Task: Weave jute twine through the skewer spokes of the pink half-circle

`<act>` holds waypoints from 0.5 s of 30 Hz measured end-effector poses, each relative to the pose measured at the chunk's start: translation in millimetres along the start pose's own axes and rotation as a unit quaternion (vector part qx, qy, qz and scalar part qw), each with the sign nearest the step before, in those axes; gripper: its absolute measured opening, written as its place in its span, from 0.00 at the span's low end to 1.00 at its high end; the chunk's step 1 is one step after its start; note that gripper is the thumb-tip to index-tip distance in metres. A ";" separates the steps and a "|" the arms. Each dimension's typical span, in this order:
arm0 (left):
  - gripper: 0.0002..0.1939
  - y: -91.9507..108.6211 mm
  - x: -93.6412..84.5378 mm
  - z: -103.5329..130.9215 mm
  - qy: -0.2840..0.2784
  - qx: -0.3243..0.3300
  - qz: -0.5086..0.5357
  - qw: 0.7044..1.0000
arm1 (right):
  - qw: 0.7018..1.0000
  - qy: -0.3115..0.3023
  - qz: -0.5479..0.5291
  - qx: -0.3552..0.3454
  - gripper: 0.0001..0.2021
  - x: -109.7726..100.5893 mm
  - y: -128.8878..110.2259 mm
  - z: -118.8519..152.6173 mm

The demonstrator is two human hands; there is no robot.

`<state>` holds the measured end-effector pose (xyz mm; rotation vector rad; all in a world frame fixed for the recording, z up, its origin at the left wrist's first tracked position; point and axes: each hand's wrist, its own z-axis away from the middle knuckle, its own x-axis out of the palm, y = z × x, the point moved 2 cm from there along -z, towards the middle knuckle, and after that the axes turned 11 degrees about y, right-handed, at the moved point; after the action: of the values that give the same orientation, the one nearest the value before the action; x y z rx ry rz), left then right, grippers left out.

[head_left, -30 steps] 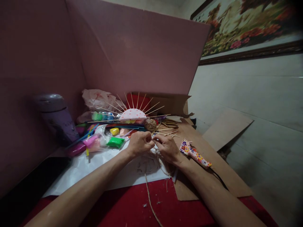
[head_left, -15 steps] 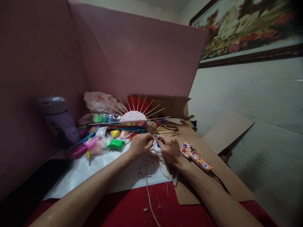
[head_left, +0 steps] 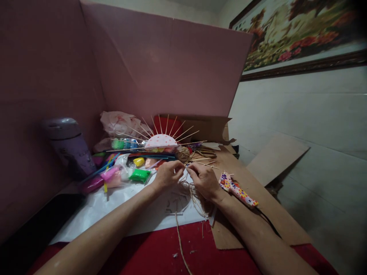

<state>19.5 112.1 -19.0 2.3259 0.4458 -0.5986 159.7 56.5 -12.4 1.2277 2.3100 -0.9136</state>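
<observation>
My left hand (head_left: 169, 175) and my right hand (head_left: 204, 180) meet over the white sheet (head_left: 114, 214), thumb and fingers of each pinched together. Between the fingertips runs a thin bit of twine, mostly hidden by the fingers. Loose loops of brown twine (head_left: 192, 193) hang and lie just below them. One long strand (head_left: 179, 236) trails over the red cloth (head_left: 155, 252) towards me. Beyond the hands stands a dotted pink half-disc (head_left: 161, 141) with thin wooden sticks fanned out from it. A ball of twine (head_left: 182, 153) sits beside it.
A flower-patterned glue gun (head_left: 236, 189) lies on brown cardboard (head_left: 275, 217) at right. Scissors (head_left: 206, 153) and loose sticks (head_left: 205, 162) are behind my right hand. At left are a purple bottle (head_left: 69, 149), a green clay packet (head_left: 140, 175) and a dark flat object (head_left: 43, 221).
Both hands have shifted very slightly left and stay close together, still pinching. The view has moved a little; the things on the table keep their places.
</observation>
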 end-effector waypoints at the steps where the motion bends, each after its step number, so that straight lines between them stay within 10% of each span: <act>1: 0.06 0.1 0.1 0.2 0.000 0.002 -0.002 1.000 | 1.000 -0.003 -0.017 -0.002 0.09 1.0 -0.7 0.1; 15: 0.07 11.3 -3.6 2.3 -0.027 0.025 -0.069 0.997 | 0.999 -0.004 -0.040 0.013 0.09 1.1 -4.6 2.5</act>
<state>21.1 102.0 -12.6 2.3336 0.5757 -0.7455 155.3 53.5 -13.1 1.1462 2.3645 -0.9759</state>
